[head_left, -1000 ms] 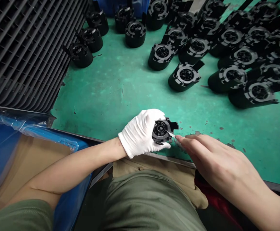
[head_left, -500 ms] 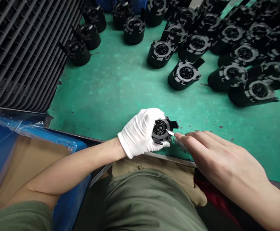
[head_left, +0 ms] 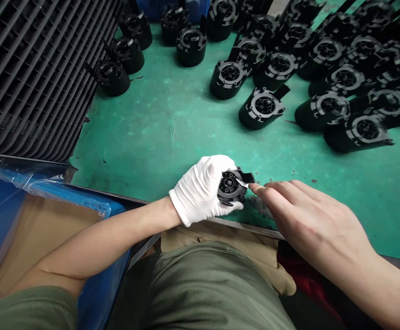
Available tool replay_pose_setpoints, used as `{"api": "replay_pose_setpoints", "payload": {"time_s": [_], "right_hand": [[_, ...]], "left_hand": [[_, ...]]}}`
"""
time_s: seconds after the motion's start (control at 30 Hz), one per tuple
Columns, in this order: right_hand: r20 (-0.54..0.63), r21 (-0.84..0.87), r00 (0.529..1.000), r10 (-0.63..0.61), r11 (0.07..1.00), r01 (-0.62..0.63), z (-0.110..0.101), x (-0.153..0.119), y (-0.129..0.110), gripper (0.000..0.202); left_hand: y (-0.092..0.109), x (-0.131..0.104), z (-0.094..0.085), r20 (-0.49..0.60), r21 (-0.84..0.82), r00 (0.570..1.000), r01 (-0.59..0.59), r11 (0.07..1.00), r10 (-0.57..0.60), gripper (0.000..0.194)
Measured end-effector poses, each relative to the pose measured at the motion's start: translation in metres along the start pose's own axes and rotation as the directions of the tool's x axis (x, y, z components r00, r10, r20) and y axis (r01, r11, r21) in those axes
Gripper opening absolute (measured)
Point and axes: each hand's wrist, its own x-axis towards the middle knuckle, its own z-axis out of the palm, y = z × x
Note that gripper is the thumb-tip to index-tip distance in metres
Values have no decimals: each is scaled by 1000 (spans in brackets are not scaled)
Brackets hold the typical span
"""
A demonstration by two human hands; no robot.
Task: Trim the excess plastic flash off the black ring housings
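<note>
My left hand [head_left: 203, 190], in a white glove, is closed around a round black plastic housing [head_left: 229, 184] near the table's front edge. The ringed end of the housing faces up, and a tab sticks out at its right. My bare right hand [head_left: 309, 215] pinches a small pointed blade [head_left: 243, 183], whose tip lies at the right part of the ringed face. Whether the tip touches the plastic I cannot tell. The blade's handle, if any, is hidden under my fingers.
Several similar black housings [head_left: 261, 107] stand on the green table [head_left: 145, 133], mostly at the back right. Stacked black grilles [head_left: 38, 78] rise at the left. A blue bin lined with plastic [head_left: 83, 192] holds cardboard at the lower left.
The blade tip has shifted slightly up, and its angle has changed a little with my right hand. My left hand still holds the housing in nearly the same place.
</note>
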Motion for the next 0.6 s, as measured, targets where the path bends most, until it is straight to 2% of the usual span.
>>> {"api": "replay_pose_setpoints", "payload": {"time_s": [0.13,0.2,0.27,0.33,0.43,0.53,0.6], "right_hand": [[-35,153,999,0,988,6,-5,-18,8,44],[-50,232,993,103,969,-89,-6,-30,17,44],[-43,230,972,229,950,-214,-4,-37,27,33],[-21,224,964,264,941,-253,-1,-37,38,27],[22,304,988,154,940,-153,5,-26,50,25],[27,329,1000,6,944,-15,9,-15,57,24],[31,306,996,-83,949,69,11,-11,61,31]], "left_hand": [[-12,-4,0,20,16,997,-75,997,74,103],[-17,-5,-7,87,15,983,-163,986,161,109],[-20,-4,-17,156,-1,955,-256,967,253,106],[-20,-2,-27,177,-23,935,-309,951,308,104],[-17,0,-30,141,-37,936,-321,946,323,102],[-15,0,-23,110,-23,947,-302,953,302,105],[-16,0,-18,108,2,951,-292,957,290,107]]}}
